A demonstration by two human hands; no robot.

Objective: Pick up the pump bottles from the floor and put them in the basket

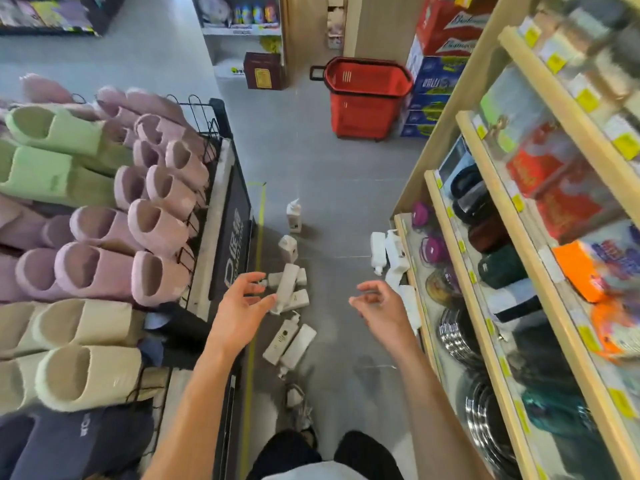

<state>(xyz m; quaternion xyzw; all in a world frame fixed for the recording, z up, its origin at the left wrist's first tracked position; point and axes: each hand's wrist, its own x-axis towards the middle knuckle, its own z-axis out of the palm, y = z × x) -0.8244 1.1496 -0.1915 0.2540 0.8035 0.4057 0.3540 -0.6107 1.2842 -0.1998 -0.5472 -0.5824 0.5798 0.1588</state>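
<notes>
Grey tiled floor — white pump bottles lie scattered along the aisle, one upright, more just beside the shelf unit; a red basket stands well apart.

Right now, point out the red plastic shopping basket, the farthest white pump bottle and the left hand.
Red plastic shopping basket (360, 114): head view, front wall.
Farthest white pump bottle (294, 219): head view, body.
Left hand (238, 308): head view, middle of hand.
</notes>
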